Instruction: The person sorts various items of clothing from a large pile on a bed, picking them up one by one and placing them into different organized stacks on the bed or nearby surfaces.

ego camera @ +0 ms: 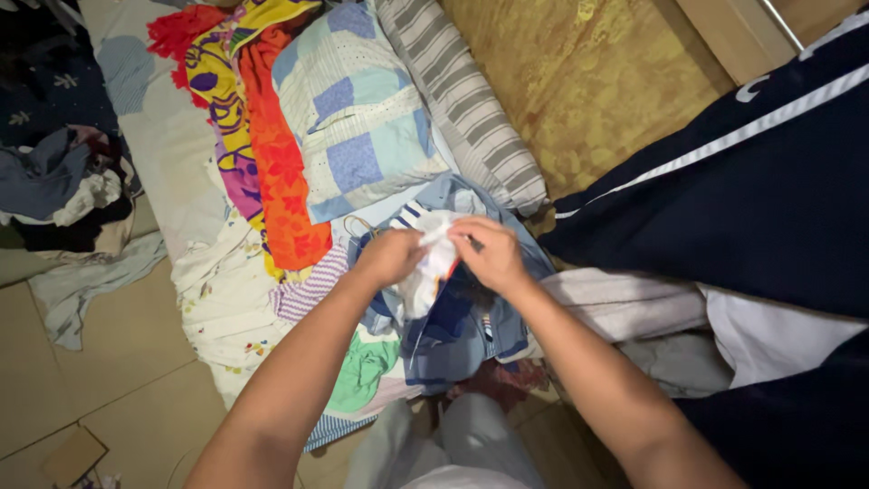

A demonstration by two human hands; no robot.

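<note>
My left hand and my right hand both pinch a small white garment with red and blue trim, holding it up in the middle of the view. The two hands almost touch at the garment's top edge. Below them lies a heap of clothes, mostly blue denim and striped pieces, with a green item at its near left. Part of the white garment is hidden behind my fingers.
A patchwork pillow and a striped pillow lie beyond the heap. Orange and yellow cloth drapes at the left. A large dark navy garment with white stripes fills the right. Another pile of clothes sits far left on the tiled floor.
</note>
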